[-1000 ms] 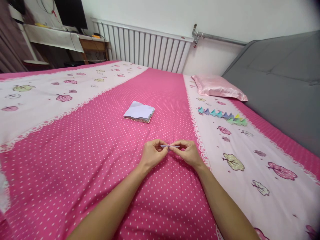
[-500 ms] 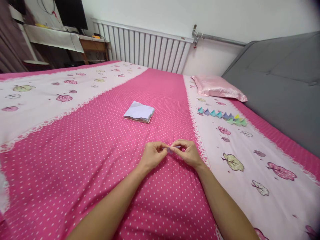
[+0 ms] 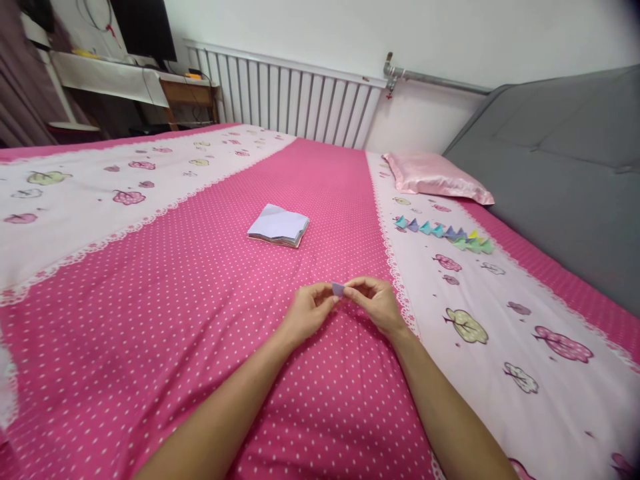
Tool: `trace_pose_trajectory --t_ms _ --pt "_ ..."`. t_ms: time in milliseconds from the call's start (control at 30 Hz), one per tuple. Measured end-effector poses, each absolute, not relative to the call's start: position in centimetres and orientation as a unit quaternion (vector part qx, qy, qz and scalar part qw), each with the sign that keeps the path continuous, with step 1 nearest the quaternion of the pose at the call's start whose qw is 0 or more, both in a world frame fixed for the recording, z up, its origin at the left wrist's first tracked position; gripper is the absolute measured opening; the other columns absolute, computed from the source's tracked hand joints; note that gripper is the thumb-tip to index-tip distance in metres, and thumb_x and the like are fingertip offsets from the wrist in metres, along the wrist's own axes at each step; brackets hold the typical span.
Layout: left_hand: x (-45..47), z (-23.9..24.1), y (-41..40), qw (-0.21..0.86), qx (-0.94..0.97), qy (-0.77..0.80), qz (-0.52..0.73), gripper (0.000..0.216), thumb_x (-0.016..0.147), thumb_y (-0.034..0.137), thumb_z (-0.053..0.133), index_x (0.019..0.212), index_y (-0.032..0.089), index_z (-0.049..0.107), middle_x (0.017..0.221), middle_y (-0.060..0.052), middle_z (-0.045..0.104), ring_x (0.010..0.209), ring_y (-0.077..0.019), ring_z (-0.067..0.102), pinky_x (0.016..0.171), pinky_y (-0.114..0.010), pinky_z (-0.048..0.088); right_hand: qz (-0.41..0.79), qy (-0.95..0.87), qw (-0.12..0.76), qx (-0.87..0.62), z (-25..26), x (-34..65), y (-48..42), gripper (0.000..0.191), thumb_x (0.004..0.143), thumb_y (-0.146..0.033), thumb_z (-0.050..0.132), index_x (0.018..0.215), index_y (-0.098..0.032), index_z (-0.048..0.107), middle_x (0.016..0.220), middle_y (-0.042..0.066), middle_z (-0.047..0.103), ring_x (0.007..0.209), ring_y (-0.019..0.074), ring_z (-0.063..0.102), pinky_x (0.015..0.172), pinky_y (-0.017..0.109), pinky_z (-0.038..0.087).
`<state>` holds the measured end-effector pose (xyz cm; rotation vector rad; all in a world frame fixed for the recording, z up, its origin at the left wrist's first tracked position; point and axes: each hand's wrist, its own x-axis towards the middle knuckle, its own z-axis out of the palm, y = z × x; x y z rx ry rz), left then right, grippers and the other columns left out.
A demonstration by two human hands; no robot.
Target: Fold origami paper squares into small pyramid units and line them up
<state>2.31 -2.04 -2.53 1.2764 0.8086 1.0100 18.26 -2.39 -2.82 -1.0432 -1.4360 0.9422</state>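
A small folded piece of purple paper [image 3: 337, 289] is held between my two hands, just above the pink dotted bedspread [image 3: 210, 320]. My right hand [image 3: 375, 301] pinches its right side between thumb and fingers. From the left, my left hand [image 3: 309, 310] has thumb and fingertips closed at the paper's other edge. Farther off lies a stack of square paper [image 3: 279, 223] with a pale lavender sheet on top. To the right, several small folded paper shapes [image 3: 439, 231] in blue, purple, yellow and green stand in a row.
A pink satin pillow [image 3: 437, 177] rests at the far right, against the grey padded headboard [image 3: 555, 147]. Beyond the bed are a white radiator [image 3: 290, 93] with a pipe [image 3: 440, 77], and a desk [image 3: 187, 93] bearing a black monitor [image 3: 144, 30].
The purple paper has been turned, so a flat face of it now shows between my fingertips. Both hands stay almost in the same place; the stack and folded shapes have not moved.
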Motion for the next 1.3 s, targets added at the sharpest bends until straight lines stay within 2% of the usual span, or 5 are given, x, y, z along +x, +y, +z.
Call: trace_pose_trajectory --t_ms 567,800,967,1100,1300 --pt "2.2 -2.4 -1.7 0.638 0.504 0.36 0.457 0.017 0.076 0.017 0.054 0.082 0.009 0.067 0.063 -0.003 0.063 0.055 -0.0084 0.054 0.059 -0.02 0.043 0.48 -0.593 0.505 -0.404 -2.9 18.1 -2.6 0.018 0.07 -0.028 0.067 0.087 -0.02 0.067 0.083 0.003 0.07 0.075 0.0156 0.064 0.069 0.028 0.051" --pt "2.3 -2.6 -1.9 0.633 0.526 0.364 0.436 0.023 0.075 0.021 0.056 0.091 0.01 0.067 0.058 -0.001 0.06 0.051 -0.0074 0.051 0.056 -0.02 0.04 0.404 -0.638 0.483 -0.443 -3.1 17.6 -2.5 0.031 0.07 -0.018 0.058 0.1 -0.018 0.062 0.076 0.002 0.064 0.059 0.0107 0.057 0.053 0.022 0.044" --pt "2.7 -2.2 -2.7 0.673 0.482 0.343 0.444 0.033 0.072 0.03 0.062 0.098 0.009 0.063 0.065 -0.002 0.061 0.055 -0.009 0.054 0.06 -0.022 0.045 0.296 -0.657 0.538 -0.437 -2.8 17.1 -2.8 0.012 0.068 -0.015 0.059 0.077 -0.019 0.067 0.078 0.001 0.054 0.063 0.01 0.052 0.051 0.02 0.041" --pt "3.1 -1.8 -3.4 0.723 0.462 0.306 0.413 0.049 0.065 0.029 0.07 0.11 0.011 0.058 0.074 -0.004 0.064 0.062 -0.0094 0.057 0.067 -0.023 0.045 0.211 -0.655 0.538 -0.487 -2.6 17.0 -3.1 0.015 0.069 -0.013 0.057 0.076 -0.021 0.068 0.077 0.001 0.054 0.053 0.008 0.046 0.047 0.021 0.038" --pt "3.6 -2.4 -3.3 0.739 0.43 0.302 0.421 0.034 0.067 0.033 0.069 0.092 0.01 0.064 0.078 -0.006 0.065 0.066 -0.0105 0.059 0.071 -0.026 0.047 0.154 -0.708 0.499 -0.475 -2.5 17.0 -3.3 0.022 0.074 -0.015 0.057 0.088 -0.025 0.071 0.079 0.002 0.056 0.065 0.0124 0.052 0.058 0.025 0.044"
